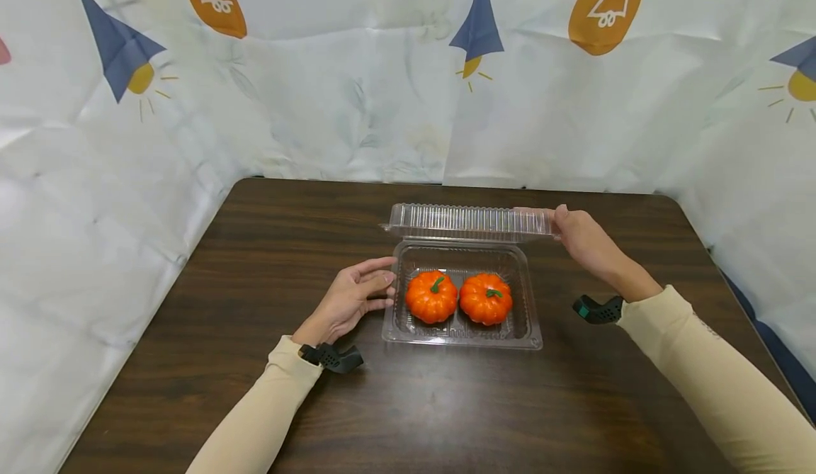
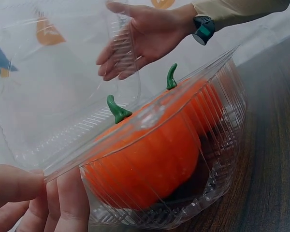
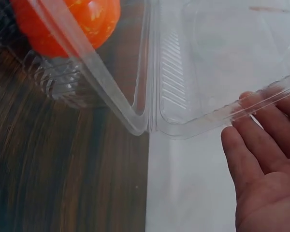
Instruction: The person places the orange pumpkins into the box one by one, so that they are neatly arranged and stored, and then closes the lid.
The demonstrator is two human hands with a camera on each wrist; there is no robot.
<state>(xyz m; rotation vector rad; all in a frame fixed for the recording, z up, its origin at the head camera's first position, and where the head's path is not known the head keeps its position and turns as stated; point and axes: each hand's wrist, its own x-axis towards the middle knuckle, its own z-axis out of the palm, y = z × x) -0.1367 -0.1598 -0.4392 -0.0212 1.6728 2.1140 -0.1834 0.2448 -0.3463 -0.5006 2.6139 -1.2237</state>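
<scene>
A clear plastic clamshell container (image 1: pixel 462 336) lies on the table with its hinged lid (image 1: pixel 465 223) raised along the far side. Inside its base sit two small orange pumpkins with green stems, a left pumpkin (image 1: pixel 431 297) and a right pumpkin (image 1: pixel 486 299), side by side. My left hand (image 1: pixel 358 293) pinches the base's left rim between thumb and fingers, clearest in the left wrist view. At the lid's right end is my right hand (image 1: pixel 583 240). Its fingers (image 3: pixel 263 140) are nearly straight and touch the lid's edge from outside, the thumb held apart.
The dark wood-grain table (image 1: pixel 255 304) carries the container near its middle. A white patterned cloth (image 1: pixel 357 105) hangs behind the table's far edge and along the sides. Each wrist wears a black band, such as the right band (image 1: pixel 598 309).
</scene>
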